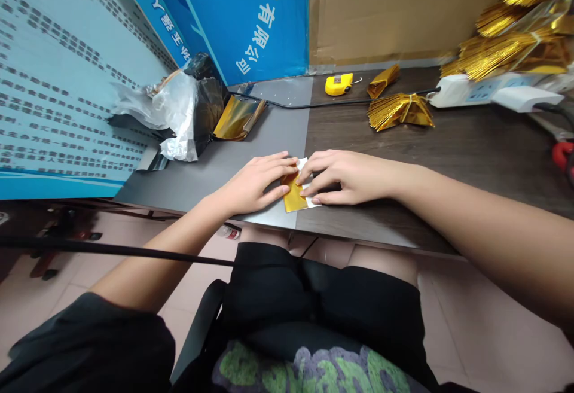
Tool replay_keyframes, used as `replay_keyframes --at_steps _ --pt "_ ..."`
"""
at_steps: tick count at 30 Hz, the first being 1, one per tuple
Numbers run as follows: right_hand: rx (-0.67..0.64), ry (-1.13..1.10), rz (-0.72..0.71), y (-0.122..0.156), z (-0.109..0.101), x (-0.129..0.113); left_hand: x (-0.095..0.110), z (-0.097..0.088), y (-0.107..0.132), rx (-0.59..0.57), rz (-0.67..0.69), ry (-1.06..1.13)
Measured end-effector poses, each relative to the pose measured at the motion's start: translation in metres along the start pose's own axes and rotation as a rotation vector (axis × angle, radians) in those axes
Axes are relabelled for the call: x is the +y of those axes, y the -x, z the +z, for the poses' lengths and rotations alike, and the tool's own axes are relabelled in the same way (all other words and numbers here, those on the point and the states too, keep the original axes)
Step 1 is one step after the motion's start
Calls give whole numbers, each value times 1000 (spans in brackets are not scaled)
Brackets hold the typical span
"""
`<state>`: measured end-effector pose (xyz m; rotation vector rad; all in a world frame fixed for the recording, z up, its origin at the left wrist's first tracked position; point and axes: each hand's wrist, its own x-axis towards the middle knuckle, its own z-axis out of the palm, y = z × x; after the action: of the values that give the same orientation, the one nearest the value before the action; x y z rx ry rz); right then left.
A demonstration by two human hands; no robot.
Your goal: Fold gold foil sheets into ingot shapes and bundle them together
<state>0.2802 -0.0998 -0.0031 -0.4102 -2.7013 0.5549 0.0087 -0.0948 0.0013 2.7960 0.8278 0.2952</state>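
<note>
A small sheet of gold foil paper (295, 198), white on its back, lies near the front edge of the table (403, 142). My left hand (255, 182) rests on its left part, fingers stretched out and pressing down on the foil. My right hand (347, 176) lies on its right part, fingers flat and held together, pressing the white flap. Both hands meet over the paper and hide most of it.
Folded gold foil pieces (399, 110) lie mid-table, with a big heap (511, 46) at the back right. A yellow tape measure (338, 84), a white power strip (484, 91), crumpled plastic bags (179, 112), loose gold sheets (235, 118), and a cardboard wall (403, 10) surround them.
</note>
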Motion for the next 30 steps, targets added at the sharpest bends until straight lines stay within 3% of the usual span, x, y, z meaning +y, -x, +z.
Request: replay_keyframes --at_steps 4,11,18,21,23,25,27,30 --pt "-14 18 1 0 -1 -2 13 3 12 161 121 -28" --pt "12 -20 -30 -1 -1 -6 38 3 32 76 209 -136" --pt "215 -20 44 -3 8 0 48 13 39 148 274 -146" --pt "177 -81 74 -1 6 7 51 16 43 214 279 -10" --pt "121 -234 65 1 2 9 53 16 42 317 183 181" --pt "112 -402 81 0 -2 8 54 16 38 490 -11 414" --pt "176 -521 159 -2 -3 4 55 16 31 690 -247 661" --pt "354 -627 316 -7 0 -4 57 16 16 830 -471 1013"
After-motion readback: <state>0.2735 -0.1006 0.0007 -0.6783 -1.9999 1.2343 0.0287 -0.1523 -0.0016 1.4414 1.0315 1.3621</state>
